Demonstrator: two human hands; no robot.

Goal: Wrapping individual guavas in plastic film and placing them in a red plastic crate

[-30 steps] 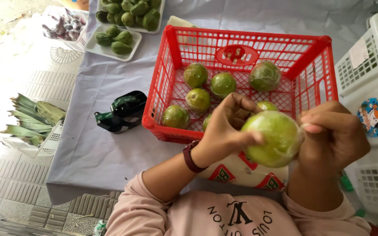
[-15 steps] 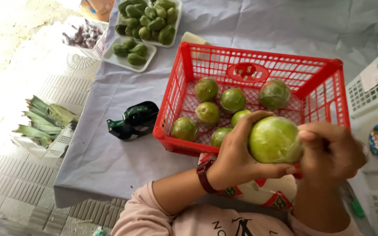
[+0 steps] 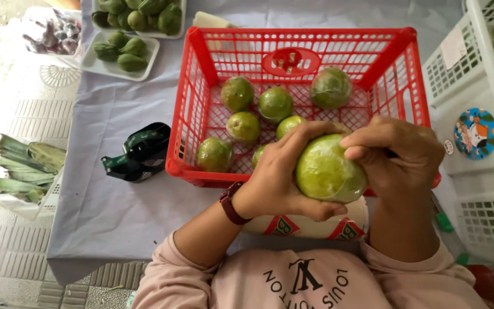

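Observation:
Both my hands hold one large round green fruit (image 3: 327, 170) wrapped in clear film, just in front of the red plastic crate (image 3: 301, 43). My left hand (image 3: 278, 177) cups it from the left and below. My right hand (image 3: 393, 154) presses on its upper right side, fingers curled over the film. Several smaller green fruits (image 3: 258, 111) lie inside the crate. Under my hands lies a white roll (image 3: 307, 226) with red and green marks, partly hidden.
A dark green tape dispenser (image 3: 138, 151) lies left of the crate on the grey-purple cloth (image 3: 115, 212). White trays of green fruit (image 3: 118, 48) stand at the back left. White plastic baskets (image 3: 478, 143) stand at the right. Green leafy tops (image 3: 24, 169) sit on the floor, left.
The view has shifted between frames; the fruit stays between both hands, and my right hand's fingers have moved further over its top right side.

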